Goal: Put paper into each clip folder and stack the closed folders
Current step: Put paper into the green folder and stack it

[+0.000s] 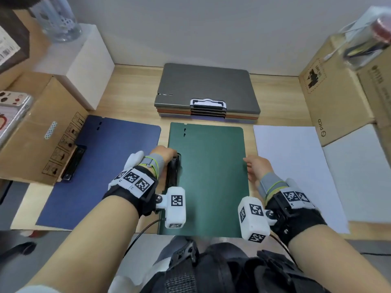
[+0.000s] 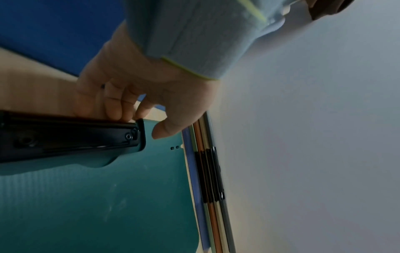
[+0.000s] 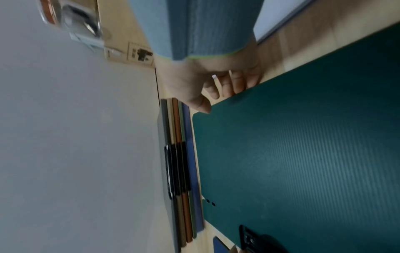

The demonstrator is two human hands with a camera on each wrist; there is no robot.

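Observation:
A closed dark green clip folder [image 1: 208, 178] lies flat in the middle of the desk, its black clip [image 1: 173, 170] on the left edge. My left hand [image 1: 166, 154] grips that edge: the fingers [image 2: 112, 106] curl behind the clip [image 2: 75, 138] and the thumb lies on the cover [image 2: 97, 205]. At the folder's right edge, my right hand [image 1: 252, 168] has its fingers [image 3: 236, 83] tucked below the cover [image 3: 303, 154] and its thumb on top. A stack of closed folders [image 1: 207, 92] sits behind. An open blue folder [image 1: 101, 170] lies to the left, and white paper [image 1: 296, 170] to the right.
A cardboard box [image 1: 42, 127] with a phone [image 1: 12, 111] on it overlaps the blue folder's left side. More cardboard boxes [image 1: 330, 98] stand at the right, and a white box [image 1: 84, 60] at the back left. The wall [image 1: 211, 28] is close behind the stack.

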